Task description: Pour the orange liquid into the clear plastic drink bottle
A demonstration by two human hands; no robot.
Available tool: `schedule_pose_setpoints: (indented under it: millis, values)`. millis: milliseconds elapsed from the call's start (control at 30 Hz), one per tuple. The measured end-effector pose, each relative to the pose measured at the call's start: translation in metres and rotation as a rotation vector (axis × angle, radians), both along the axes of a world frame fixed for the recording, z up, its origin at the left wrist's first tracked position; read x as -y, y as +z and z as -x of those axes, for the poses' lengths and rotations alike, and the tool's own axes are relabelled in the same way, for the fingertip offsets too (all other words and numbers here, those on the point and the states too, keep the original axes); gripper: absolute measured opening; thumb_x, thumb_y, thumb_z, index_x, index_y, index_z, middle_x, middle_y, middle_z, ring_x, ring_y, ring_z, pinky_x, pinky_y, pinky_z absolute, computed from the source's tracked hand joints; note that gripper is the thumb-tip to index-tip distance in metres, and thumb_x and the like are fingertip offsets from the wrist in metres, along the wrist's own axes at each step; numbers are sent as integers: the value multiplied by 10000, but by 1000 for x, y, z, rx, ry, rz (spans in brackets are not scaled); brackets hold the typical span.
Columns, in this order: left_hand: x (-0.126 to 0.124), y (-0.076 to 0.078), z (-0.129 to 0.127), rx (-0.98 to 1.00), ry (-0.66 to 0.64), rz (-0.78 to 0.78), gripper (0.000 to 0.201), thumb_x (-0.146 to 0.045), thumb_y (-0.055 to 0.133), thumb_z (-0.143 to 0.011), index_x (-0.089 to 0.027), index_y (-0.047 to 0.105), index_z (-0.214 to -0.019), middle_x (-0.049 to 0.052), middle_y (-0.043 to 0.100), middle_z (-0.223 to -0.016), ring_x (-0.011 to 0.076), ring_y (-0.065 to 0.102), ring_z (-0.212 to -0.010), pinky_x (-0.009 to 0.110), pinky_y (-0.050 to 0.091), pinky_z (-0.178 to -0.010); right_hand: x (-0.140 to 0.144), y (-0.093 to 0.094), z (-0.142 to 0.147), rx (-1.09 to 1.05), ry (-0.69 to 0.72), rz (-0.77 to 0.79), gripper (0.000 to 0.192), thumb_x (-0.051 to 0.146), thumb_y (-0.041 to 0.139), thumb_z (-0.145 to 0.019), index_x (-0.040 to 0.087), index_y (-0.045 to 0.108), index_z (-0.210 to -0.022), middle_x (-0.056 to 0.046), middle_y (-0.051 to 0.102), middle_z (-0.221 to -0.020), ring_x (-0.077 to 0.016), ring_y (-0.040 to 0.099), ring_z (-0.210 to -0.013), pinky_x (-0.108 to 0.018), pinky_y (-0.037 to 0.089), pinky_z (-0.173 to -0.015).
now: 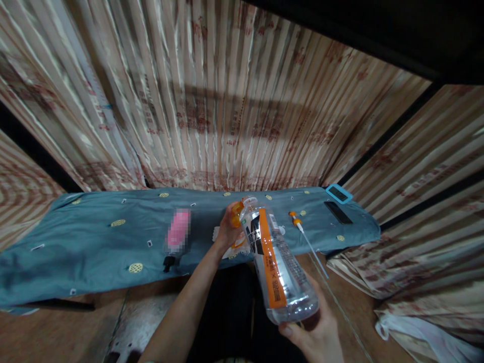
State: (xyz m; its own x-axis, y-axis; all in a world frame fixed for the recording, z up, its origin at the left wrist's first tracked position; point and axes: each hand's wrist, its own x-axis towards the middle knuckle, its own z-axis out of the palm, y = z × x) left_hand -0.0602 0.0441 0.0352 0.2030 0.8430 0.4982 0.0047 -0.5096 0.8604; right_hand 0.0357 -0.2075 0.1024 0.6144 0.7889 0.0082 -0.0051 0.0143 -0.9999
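Observation:
A large clear plastic bottle (278,269) with an orange, black and silver label is tilted, its uncapped neck pointing away from me. My right hand (315,327) grips it around the base. Beside the neck, my left hand (228,229) is closed on an orange translucent object (237,214), whose shape is partly hidden by the fingers and bottle. Below that hand lies a white and orange packet (242,244), partly covered. To the right, a pump head (297,222) with orange parts and a long pale tube rests on the cloth.
A pink bottle (178,229) with a black top, blurred out, lies on the left of the blue patterned cloth (94,252). At the right end are a dark phone (338,213) and a blue-framed device (339,193). Curtains (212,101) hang behind; a white bag (427,335) lies lower right.

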Motion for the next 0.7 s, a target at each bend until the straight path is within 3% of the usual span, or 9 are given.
schedule_pose_setpoints:
  millis: [200, 433, 700]
  values:
    - [0, 2, 2, -22, -8, -17, 587, -192, 701, -683, -208, 438, -1207, 77, 601, -1168, 213, 613, -1015, 382, 495, -911, 0, -1, -1, 1, 10, 7, 903, 465, 907, -397, 270, 568, -1210, -10, 730, -1100, -214, 675, -1028, -200, 504, -859]
    - [0, 0, 0, -12, -1, 0, 603, -191, 712, -674, -202, 434, -1210, 79, 605, -1159, 211, 617, -1007, 366, 500, -893, 1, -2, -3, 72, 28, 26, 925, 540, 866, -451, 209, 526, -1245, -98, 715, -1135, -284, 680, -1033, -300, 542, -855]
    - [-1, 0, 0, -28, 1, -29, 608, -176, 712, -679, -199, 428, -1216, 80, 601, -1175, 209, 617, -1021, 362, 498, -902, 0, 4, 0, 13, 42, -24, 890, 505, 886, -445, 248, 548, -1227, -31, 741, -1083, -214, 689, -998, -209, 513, -851]
